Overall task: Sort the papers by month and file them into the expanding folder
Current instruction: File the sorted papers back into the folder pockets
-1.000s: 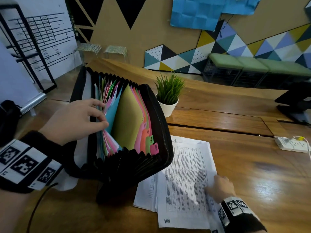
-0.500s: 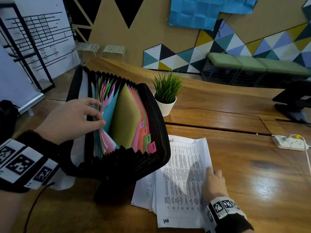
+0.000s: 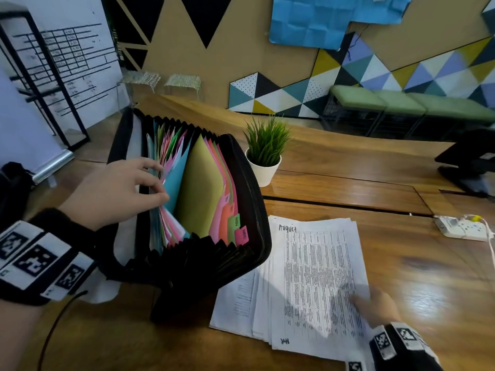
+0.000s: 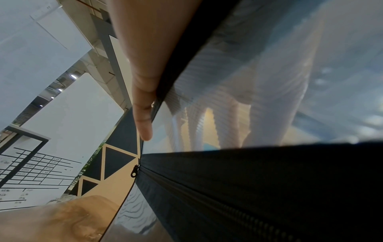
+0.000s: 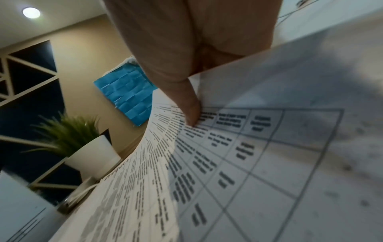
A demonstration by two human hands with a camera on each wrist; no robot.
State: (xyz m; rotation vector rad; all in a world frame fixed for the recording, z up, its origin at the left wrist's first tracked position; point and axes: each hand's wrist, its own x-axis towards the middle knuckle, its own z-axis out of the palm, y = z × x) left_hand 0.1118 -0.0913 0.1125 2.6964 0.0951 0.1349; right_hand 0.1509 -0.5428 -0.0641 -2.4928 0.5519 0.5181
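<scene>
A black expanding folder (image 3: 250, 210) stands open on the wooden table, its coloured dividers (image 3: 199, 183) fanned, with NOV and DEC tabs at the near right. My left hand (image 3: 126, 188) grips its left side: the fingers curl in among the dividers and hold a gap before the olive one. The thumb (image 4: 143, 114) lies outside along the black zipped edge (image 4: 248, 188). To the folder's right lies a stack of printed papers (image 3: 316, 277); the top sheet is marked "August". My right hand (image 3: 375, 306) pinches the top sheet's near right edge, thumb (image 5: 186, 104) on the print (image 5: 228, 163).
A small potted plant (image 3: 265, 156) stands just behind the folder's right side. A white power strip (image 3: 460, 228) and a black device (image 3: 471, 162) sit at the table's right. Green benches line the far wall. Bare wood shows right of the papers.
My right hand slid from the middle of the sheet's right side toward its near right corner and took hold of the edge. The left hand stays in the dividers.
</scene>
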